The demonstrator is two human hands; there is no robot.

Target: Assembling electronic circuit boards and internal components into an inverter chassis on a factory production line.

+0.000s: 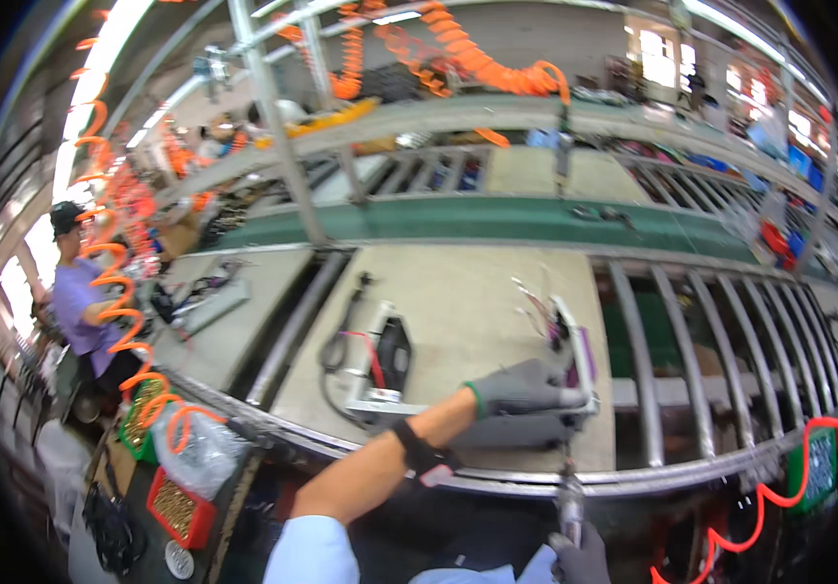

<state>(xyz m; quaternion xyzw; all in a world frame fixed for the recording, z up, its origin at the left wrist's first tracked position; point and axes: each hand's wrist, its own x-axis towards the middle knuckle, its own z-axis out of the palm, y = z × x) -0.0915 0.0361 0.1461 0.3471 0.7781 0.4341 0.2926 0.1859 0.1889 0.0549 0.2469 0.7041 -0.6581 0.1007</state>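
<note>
A light metal frame (409,413), U-shaped, lies on a pale board (468,282) with a dark panel along its near side. My left hand (526,391), in a grey glove, reaches across to the frame's right corner and grips it there. My right hand (582,557), also gloved, is closed around a power screwdriver (571,501) at the lower edge. Its bit points up to the frame's near right corner; whether it touches a screw I cannot tell. A black box-shaped part (395,352) with a red wire sits inside the frame's left side, beside a black cable (333,352).
Metal rollers (677,360) run to the right of the board. A red bin (181,508) and a green bin (139,428) of small fasteners stand at lower left, near a clear plastic bag (200,456). A coiled orange hose (760,506) hangs at right. A co-worker (83,297) stands at far left.
</note>
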